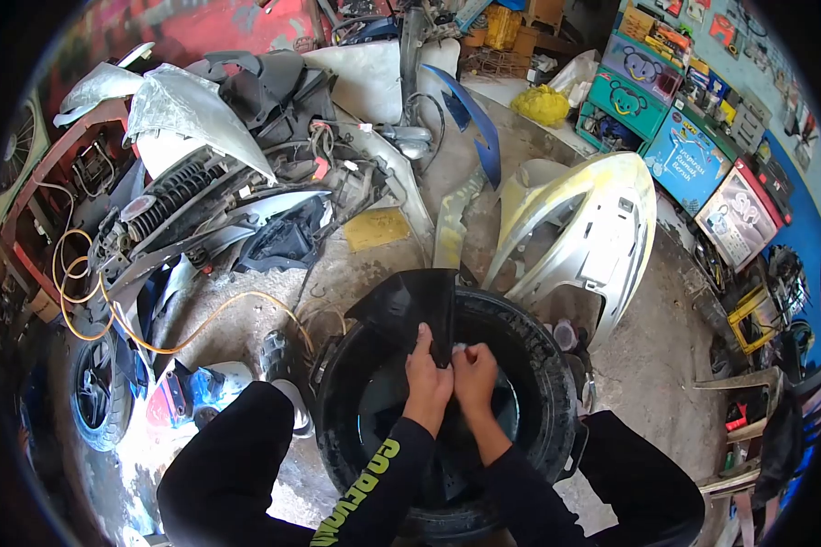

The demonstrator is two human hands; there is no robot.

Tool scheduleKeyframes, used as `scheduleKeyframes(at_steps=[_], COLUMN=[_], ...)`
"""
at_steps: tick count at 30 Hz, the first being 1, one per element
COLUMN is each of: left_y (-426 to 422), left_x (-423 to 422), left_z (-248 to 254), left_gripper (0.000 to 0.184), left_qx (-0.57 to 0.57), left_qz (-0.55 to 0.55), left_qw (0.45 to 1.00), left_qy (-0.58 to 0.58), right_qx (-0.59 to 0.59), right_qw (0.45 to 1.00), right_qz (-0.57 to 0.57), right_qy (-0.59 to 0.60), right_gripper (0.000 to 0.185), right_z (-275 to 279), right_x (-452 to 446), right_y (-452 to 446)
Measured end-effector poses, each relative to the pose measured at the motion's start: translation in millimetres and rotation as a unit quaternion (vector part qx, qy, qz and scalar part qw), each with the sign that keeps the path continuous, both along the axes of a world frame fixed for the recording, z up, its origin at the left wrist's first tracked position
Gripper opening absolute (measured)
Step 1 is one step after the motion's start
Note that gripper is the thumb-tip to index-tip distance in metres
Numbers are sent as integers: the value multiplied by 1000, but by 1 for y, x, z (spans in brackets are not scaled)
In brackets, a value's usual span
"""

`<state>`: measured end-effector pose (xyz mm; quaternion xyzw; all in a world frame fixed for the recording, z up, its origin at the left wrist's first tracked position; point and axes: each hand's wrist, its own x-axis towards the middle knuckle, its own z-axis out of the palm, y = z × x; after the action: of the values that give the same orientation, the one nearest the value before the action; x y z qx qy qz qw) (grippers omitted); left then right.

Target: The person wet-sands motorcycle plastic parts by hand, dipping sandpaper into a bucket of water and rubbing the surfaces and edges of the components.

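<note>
A black plastic panel [415,305], likely from a motorcycle's bodywork, is held tilted over a large black tub [543,365]. My left hand [427,383] is closed on its lower part, with the thumb lying on its face. Right beside it, at the panel's edge, my right hand [474,378] is closed with the fingers curled in. A small pale bit shows at its fingertips, too small to name. Inside the tub there is dark liquid [379,401] with light reflecting off it. Part of the panel below my hands is hidden.
A pale motorcycle fairing [602,242] stands behind the tub on the right. Several body panels and a shock absorber [169,199] are piled at left. A yellow hose [219,333] crosses the floor. A wheel [98,392] lies at left; toolboxes [689,159] line the right wall.
</note>
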<state>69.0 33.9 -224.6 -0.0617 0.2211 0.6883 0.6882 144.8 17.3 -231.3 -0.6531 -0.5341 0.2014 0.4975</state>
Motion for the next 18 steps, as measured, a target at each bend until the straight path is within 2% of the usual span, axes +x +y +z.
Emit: scheduleKeyframes(at_steps=[2, 3, 4, 6, 10, 12, 14, 16, 18], left_y=[-7, -8, -4, -1, 0, -1, -4, -6, -10], left_x=[0, 1, 1, -3, -11, -20, -26, -26, -26], left_z=[-6, -3, 1, 0, -17, -21, -24, -31, -37], left_gripper=[29, 27, 26, 26, 24, 25, 27, 33, 36], left_qx=[-7, -41, -68, -48, -11, -10, -11, 25, 31], left_qz=[-5, -9, -10, -22, -26, -43, -59, -51, -52], left_qw=[1000, 999, 997, 998, 1000, 998, 994, 992, 990], left_qy=[-26, -22, -19, -20, 12, 50, 88, 117, 128], right_qx=[0, -3, -35, -107, -133, -193, -175, -271, -305], right_qw=[991, 991, 984, 959, 948, 935, 939, 931, 924], right_qz=[-10, -13, -5, 13, 33, 58, 81, 119, 117], right_qy=[134, 133, 177, 263, 287, 290, 285, 215, 200], right_gripper=[25, 25, 23, 18, 11, 6, 7, 11, 12], right_z=[2, 6, 13, 23, 12, 0, -42, -54, -66], right_x=[4, 8, 11, 16, 40, 49, 61, 68, 73], right_y=[5, 1, 2, -2, 4, 10, 22, 28, 36])
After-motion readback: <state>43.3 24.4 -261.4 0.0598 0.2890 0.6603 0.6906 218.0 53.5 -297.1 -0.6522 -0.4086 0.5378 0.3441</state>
